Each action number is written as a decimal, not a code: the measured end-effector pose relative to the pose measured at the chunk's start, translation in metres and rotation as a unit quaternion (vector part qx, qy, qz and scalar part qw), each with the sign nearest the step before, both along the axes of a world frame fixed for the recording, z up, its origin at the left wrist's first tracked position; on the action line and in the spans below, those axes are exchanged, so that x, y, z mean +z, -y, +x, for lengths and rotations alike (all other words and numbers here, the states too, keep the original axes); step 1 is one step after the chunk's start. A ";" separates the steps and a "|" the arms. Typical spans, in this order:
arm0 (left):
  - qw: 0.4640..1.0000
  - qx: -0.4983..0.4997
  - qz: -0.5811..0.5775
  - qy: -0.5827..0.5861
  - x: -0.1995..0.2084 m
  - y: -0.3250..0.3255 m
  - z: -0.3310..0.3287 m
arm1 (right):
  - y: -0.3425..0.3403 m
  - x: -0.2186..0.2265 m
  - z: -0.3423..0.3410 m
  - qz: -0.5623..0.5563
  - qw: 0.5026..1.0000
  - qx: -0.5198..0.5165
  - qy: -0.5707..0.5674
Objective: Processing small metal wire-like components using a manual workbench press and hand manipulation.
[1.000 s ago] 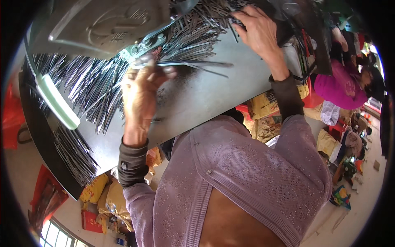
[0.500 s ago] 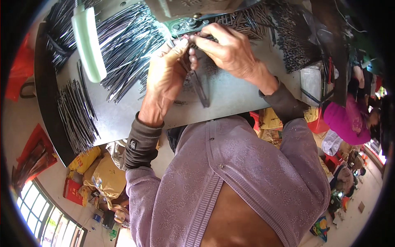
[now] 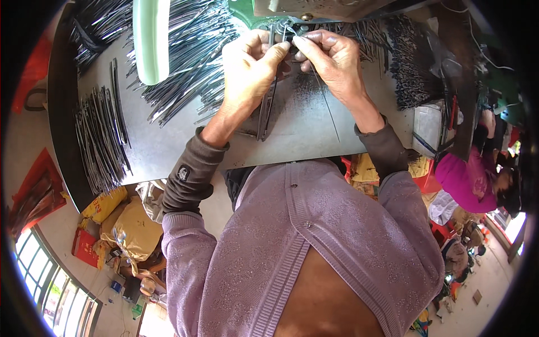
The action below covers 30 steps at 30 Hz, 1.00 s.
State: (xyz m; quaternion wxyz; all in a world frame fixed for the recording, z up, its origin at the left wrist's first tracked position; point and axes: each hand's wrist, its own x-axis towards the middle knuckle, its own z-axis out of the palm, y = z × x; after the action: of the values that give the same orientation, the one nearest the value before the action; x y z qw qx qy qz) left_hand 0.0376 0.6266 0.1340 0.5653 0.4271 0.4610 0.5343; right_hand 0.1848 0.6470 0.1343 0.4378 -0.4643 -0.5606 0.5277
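Near the table's far middle, my left hand is closed round a slim, two-legged dark metal tool that looks like tweezers. Its legs hang below the palm, and narrow tips show above the thumb. My right hand pinches a thin dark strand, whose tail trails down over the tabletop. Both sets of fingertips almost meet in front of a green machine base with round metal fittings. A small pale end shows just above the right fingertips; its exact form is too small to tell.
Dark thin strips lie in a large pile behind my left hand and in a bundle at the table's left. A pale green lamp hangs over them. More dark pieces and a whitish box are at the right. Another person sits far right.
My right hand has turned and now has the strand's tail hanging from it. The tool in my left hand has swung more upright, its two legs now apart. The whole view has shifted slightly.
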 end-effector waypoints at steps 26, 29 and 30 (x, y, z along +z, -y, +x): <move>0.999 -0.030 0.013 -0.042 0.008 -0.018 0.002 | -0.009 -0.009 -0.006 -0.101 0.984 -0.024 -0.146; 0.999 -0.033 -0.007 -0.029 0.011 -0.018 0.001 | -0.017 -0.006 0.001 -0.175 0.971 0.052 -0.154; 0.999 -0.040 -0.020 -0.015 0.011 -0.019 -0.001 | -0.019 -0.003 0.004 -0.211 0.959 0.092 -0.164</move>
State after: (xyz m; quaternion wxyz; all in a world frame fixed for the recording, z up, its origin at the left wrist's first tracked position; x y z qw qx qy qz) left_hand 0.0364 0.6452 0.1454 0.5875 0.4420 0.4623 0.4958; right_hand 0.1887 0.6665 0.1313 0.3655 -0.3995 -0.3977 0.7407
